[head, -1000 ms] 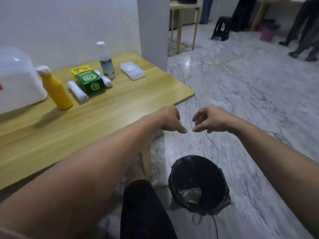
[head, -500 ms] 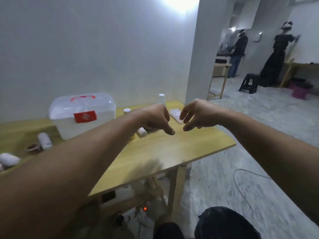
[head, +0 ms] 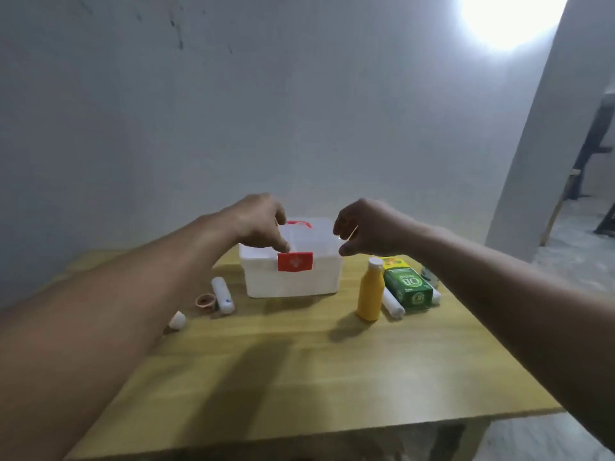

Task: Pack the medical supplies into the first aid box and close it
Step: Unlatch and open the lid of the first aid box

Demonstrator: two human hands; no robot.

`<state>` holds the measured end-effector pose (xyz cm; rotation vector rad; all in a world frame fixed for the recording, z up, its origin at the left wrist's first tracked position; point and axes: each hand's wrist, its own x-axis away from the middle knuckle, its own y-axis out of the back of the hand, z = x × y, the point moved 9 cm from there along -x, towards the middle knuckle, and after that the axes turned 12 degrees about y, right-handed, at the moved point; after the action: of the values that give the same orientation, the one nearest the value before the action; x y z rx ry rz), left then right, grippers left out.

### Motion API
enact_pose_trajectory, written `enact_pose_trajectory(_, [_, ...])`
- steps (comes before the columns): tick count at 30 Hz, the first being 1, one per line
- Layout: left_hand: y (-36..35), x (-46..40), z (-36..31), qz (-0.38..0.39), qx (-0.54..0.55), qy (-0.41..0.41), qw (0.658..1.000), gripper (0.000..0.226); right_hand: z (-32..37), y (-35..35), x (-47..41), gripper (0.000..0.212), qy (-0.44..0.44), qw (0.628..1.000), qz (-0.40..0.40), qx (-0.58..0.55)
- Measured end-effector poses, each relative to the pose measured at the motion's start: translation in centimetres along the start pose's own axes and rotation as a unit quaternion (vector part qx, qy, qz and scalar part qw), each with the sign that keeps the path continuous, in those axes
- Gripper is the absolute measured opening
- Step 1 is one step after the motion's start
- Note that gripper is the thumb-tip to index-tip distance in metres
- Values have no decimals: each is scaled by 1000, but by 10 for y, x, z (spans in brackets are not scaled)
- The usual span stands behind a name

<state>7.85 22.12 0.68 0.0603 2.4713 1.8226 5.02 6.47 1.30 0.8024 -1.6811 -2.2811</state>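
Note:
A white first aid box (head: 293,277) with a red latch and red handle stands shut at the back of the wooden table (head: 299,377). My left hand (head: 259,221) hovers over its left top, fingers curled loosely, holding nothing. My right hand (head: 366,227) hangs at the box's right top corner, fingers apart and empty. Right of the box stand a yellow bottle (head: 370,291), a green carton (head: 407,287) and a white bandage roll (head: 392,304). Left of it lie another white roll (head: 222,294), a brown tape ring (head: 205,301) and a small white piece (head: 177,320).
A grey wall runs right behind the table. A white pillar (head: 539,161) rises at the right, with marble floor and furniture legs beyond it. The table's front edge is near the bottom of the view, its right edge under my right forearm.
The view swung from the floor and bin up and left until the table faces me. Both hands moved from over the table's corner to above the first aid box, and spread apart.

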Motion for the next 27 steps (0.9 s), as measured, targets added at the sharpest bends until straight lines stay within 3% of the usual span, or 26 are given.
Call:
enact_pose_trajectory(10, [-29, -31, 56, -72, 20, 8, 997, 63, 18, -75, -20, 33, 161, 975, -89, 126])
enact_pose_trajectory(22, [-43, -40, 66, -108, 58, 20, 992, 74, 10, -101, -18, 50, 188, 947, -159, 205])
enact_pose_trajectory(27, [-42, -43, 63, -110, 32, 32, 993, 78, 11, -103, -20, 38, 211, 924, -200, 248])
